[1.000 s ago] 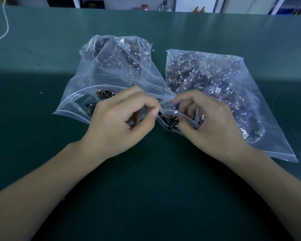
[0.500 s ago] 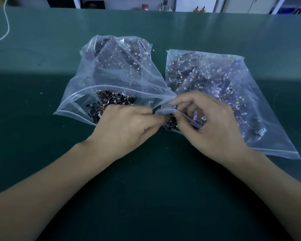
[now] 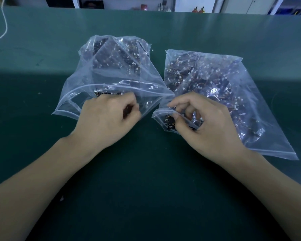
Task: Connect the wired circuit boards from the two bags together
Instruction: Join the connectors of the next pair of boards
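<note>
My left hand (image 3: 109, 119) has pulled back to the left bag (image 3: 111, 70), grip curled, contents unclear; right hand (image 3: 203, 122) pinches a board (image 3: 169, 121) at the right bag (image 3: 215, 84) mouth. Not connected yet.

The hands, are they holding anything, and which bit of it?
The left hand is curled at the left bag's open mouth; what it holds cannot be told. The right hand pinches a small dark board at the right bag's mouth.
</note>
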Demonstrator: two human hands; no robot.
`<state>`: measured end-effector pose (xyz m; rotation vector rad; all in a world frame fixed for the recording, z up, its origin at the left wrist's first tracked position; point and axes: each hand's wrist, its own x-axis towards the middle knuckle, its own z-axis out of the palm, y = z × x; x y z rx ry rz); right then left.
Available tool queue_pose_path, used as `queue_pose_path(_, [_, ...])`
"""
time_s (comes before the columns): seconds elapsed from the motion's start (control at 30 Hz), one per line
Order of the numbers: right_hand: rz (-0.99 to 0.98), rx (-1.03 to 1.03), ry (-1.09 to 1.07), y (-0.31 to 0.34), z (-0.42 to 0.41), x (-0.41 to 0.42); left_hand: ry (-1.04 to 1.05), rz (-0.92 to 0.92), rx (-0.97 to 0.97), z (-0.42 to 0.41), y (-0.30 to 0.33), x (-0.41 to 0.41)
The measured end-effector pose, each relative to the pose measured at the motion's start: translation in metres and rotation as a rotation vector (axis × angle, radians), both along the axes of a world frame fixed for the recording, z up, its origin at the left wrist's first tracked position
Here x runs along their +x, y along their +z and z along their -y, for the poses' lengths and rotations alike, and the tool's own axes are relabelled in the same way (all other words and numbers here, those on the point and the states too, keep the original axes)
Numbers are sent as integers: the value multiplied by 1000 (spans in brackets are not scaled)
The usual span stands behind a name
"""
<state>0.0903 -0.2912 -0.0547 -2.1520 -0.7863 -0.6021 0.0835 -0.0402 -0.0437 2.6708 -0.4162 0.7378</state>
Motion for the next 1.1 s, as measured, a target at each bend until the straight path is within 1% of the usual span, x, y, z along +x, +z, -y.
queue_pose_path(0.1, [-8,-4,-4,0,0,0,5,30,47,-7,-1,5])
queue_pose_path(0.27, [-18,-1,-9,0,0,0,-17,-14,157,-17,-3,9])
queue_pose_path(0.53, [-53,3,14,-2,1,0,-32,-85,115,-17,-6,11])
queue_pose_path(0.87, [-63,-10,30,-3,2,2,12,-137,103,-9,-2,6])
queue_pose_path(1.1, [-60,-25,25,-3,2,2,-35,-21,49,-5,2,2])
